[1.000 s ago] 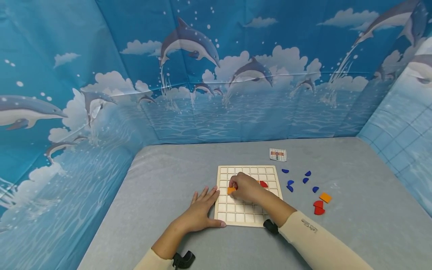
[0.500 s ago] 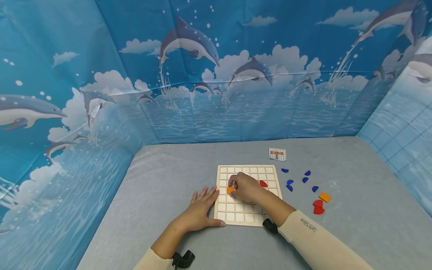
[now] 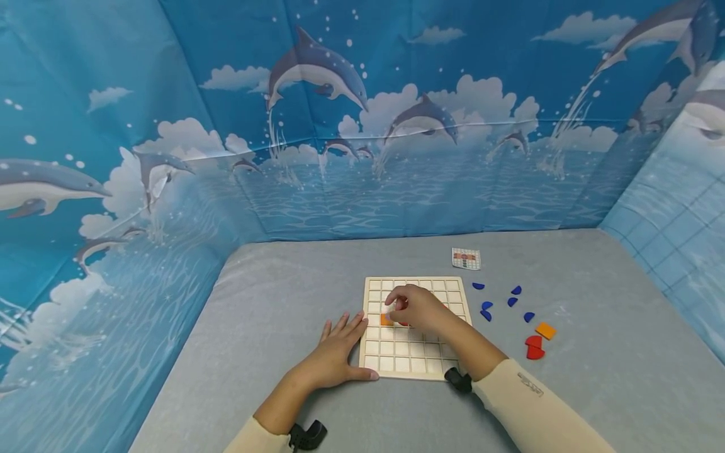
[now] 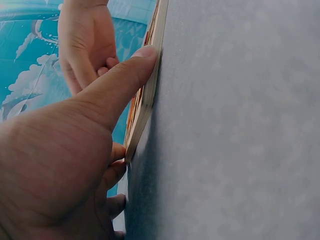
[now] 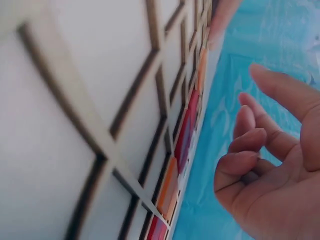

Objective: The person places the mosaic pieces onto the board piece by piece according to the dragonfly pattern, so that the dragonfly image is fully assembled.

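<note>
A wooden grid board (image 3: 402,349) lies on the grey table. My left hand (image 3: 338,357) rests at its left side with fingers spread; in the left wrist view the thumb (image 4: 127,72) touches the board's edge. An orange square tile (image 3: 386,319) sits in a cell near the left side. Over the board, just right of that tile, hovers my right hand (image 3: 421,309), holding nothing, thumb and index finger apart. It partly covers a red piece (image 3: 404,324). In the right wrist view, red pieces (image 5: 186,135) and orange tiles (image 5: 168,187) line up in one row.
Several blue half-round pieces (image 3: 486,315) lie right of the board. Beyond them are another orange tile (image 3: 546,331) and red pieces (image 3: 534,348). A small printed pattern card (image 3: 466,258) lies behind the board. A dolphin-print curtain (image 3: 362,189) hangs behind the table.
My right hand has let go of the orange tile and lifted slightly up and to the right, leaving the tile in its cell. The left hand has stayed put.
</note>
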Tool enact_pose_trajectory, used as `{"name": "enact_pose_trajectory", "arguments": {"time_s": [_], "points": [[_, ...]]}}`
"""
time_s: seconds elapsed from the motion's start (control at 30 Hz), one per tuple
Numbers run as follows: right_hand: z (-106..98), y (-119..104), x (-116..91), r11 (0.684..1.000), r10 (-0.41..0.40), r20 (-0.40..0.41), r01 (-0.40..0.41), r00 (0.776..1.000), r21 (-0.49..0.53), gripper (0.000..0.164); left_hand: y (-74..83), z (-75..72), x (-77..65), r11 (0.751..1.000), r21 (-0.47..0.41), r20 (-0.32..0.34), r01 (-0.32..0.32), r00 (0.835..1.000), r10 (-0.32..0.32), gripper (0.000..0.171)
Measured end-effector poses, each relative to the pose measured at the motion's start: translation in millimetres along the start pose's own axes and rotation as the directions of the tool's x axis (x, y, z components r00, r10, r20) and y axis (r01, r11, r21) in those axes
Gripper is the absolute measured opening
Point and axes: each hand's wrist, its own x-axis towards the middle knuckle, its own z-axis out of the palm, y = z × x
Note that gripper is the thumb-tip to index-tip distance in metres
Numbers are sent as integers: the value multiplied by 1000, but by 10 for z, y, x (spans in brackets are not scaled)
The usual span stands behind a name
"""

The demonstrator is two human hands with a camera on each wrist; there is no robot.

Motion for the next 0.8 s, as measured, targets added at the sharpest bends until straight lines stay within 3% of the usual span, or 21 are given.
{"name": "enact_pose_trajectory", "arguments": {"time_s": [0.3,0.8], "points": [[-230,2,-195,986,22,-85,-8,996,164,26,-18,20,27,1000,1,4,6,1000,-6,109],[-599,291,-508,956,125,-204,-62,971,287,31,-15,36,21,1000,2,-12,9,1000,-9,110]]}}
